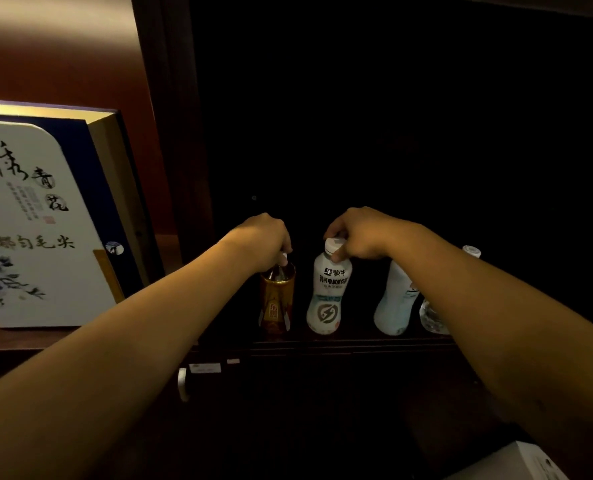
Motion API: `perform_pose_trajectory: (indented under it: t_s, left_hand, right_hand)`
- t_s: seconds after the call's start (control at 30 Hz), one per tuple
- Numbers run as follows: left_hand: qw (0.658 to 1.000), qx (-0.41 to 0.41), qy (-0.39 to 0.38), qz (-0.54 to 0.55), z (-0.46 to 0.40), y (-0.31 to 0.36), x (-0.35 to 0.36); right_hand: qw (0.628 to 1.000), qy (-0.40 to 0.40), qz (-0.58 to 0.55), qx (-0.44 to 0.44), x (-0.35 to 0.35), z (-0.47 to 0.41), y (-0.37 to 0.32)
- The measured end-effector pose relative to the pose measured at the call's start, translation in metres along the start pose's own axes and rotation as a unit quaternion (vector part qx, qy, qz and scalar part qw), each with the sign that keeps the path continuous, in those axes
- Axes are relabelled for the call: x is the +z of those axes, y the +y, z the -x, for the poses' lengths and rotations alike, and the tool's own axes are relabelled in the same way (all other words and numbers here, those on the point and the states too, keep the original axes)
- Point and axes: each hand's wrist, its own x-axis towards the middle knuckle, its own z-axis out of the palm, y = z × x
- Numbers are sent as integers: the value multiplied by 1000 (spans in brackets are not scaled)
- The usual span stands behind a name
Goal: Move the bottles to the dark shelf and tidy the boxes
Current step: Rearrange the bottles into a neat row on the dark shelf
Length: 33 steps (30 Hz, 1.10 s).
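I see both arms reaching into the dark shelf at mid-frame. My left hand has its fingers curled round the cap of an amber bottle with a gold label whose writing I cannot read. My right hand pinches the white cap of a white bottle; its label carries the Mengniu mark, a line of Chinese print too small to make out, and a round lightning-bolt emblem. Both stand upright near the shelf's front edge. To the right, partly behind my forearm, stand a pale bottle and a clear bottle. At the left of the frame a white and blue gift box leans, with brush calligraphy and blue flowers.
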Motion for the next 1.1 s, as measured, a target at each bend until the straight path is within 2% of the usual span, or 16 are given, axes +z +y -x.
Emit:
perform_pose_trajectory:
  t_s: [0.2, 0.33, 0.4, 0.5, 0.6, 0.7, 0.8, 0.93, 1.1]
  left_hand:
    - [999, -12, 3, -41, 5, 9, 0]
    - [998, -48, 5, -33, 9, 20, -8]
    - [996, -60, 40, -53, 9, 25, -16]
    - [990, -39, 134, -32, 1, 56, -30]
    - [986, 10, 161, 38, -15, 101, -44]
    - [988, 52, 126, 65, -32, 147, -46]
    - [991, 61, 91, 75, -49, 186, -34]
    - [993, 67, 35, 88, -64, 213, -18]
    - [995, 71, -2, 75, -77, 212, -13]
  right_hand:
    - [999, 9, 6, -31, 4, 3, 4]
    - [993, -8, -92, -72, 5, 12, 33]
    - [984, 25, -152, -92, 0, 19, 51]
    - [975, 109, -155, -118, -17, 29, 95]
    - [984, 98, -110, -98, -39, 37, 142]
    - [997, 73, -3, -39, -49, 42, 183]
    - [996, 23, 80, 16, -47, 51, 213]
    - [998, -7, 66, 12, -39, 54, 239]
    - [999, 15, 31, -15, -33, 51, 246]
